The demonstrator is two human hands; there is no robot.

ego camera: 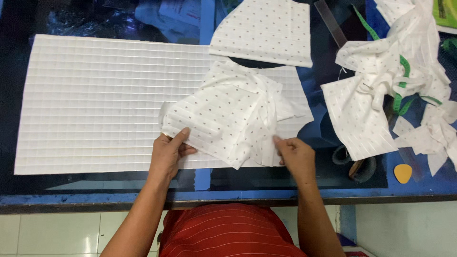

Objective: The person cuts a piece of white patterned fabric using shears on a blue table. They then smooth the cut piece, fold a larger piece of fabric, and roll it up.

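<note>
Left hand [166, 154] pinches the lower left corner of a dotted white fabric piece [223, 114], thumb on top, fingers tucked under the edge. Right hand [296, 156] grips the same piece at its lower right, fingertips closed narrow on a gathered, folded edge. Both hands hold cloth; neither is empty.

The piece lies between the hands and just beyond them, half crumpled, its right side bunched into folds. It rests on a white gridded sheet [90, 104] spread over the blue worktable [143, 197].

Step in hand, by the look of it: spreading and squaring the piece on the sheet. The next move would call for drawing the two gripped edges apart and smoothing the bunched side flat without dragging the sheet beneath.

Further out: a second dotted panel [264, 31] lies flat above, well apart from the hands. To the right, a heap of dotted offcuts [390, 90] tangled with a green measuring tape [404, 66]; a yellow chalk piece [403, 173] near the table edge.
</note>
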